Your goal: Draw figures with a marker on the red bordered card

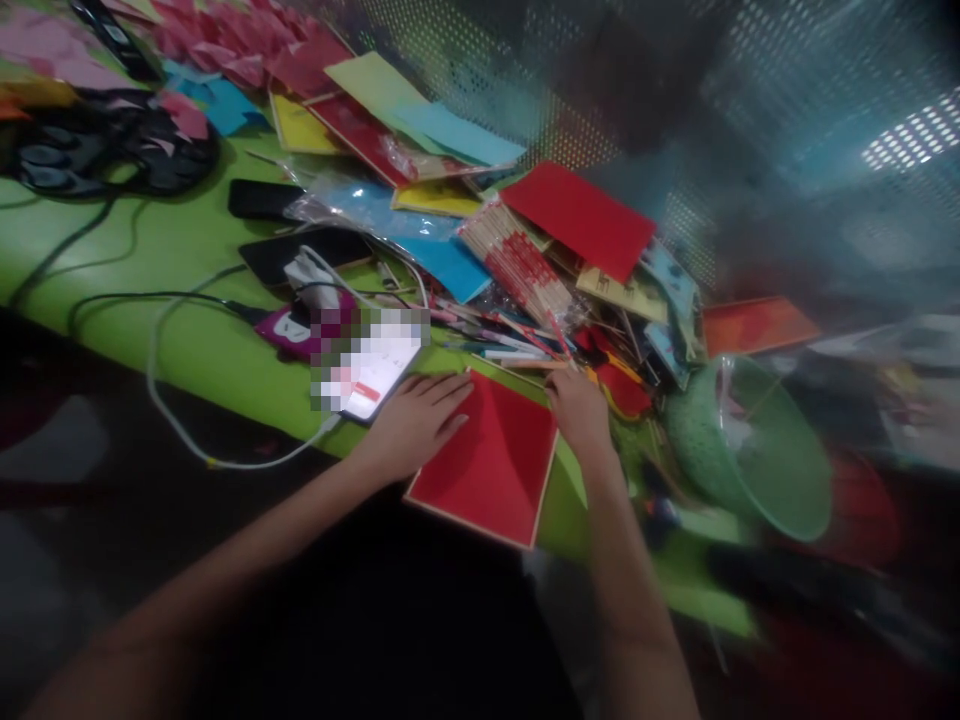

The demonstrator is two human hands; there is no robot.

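A red square sheet of paper (495,465) lies at the near edge of the green table (187,340), partly hanging over it. My left hand (416,420) rests flat on the sheet's left corner, fingers stretched out and together. My right hand (579,408) sits at the sheet's upper right corner, fingers curled down onto the paper edge and the clutter there; what they pinch is unclear. A phone (371,365) with a lit screen lies just left of my left hand.
Stacks of coloured paper (577,215), a bundle of sticks (517,265) and pens (495,340) crowd the table beyond my hands. A green plastic basket (750,450) stands at the right. White and black cables (161,380), dark phones (262,198) and scissors lie at left.
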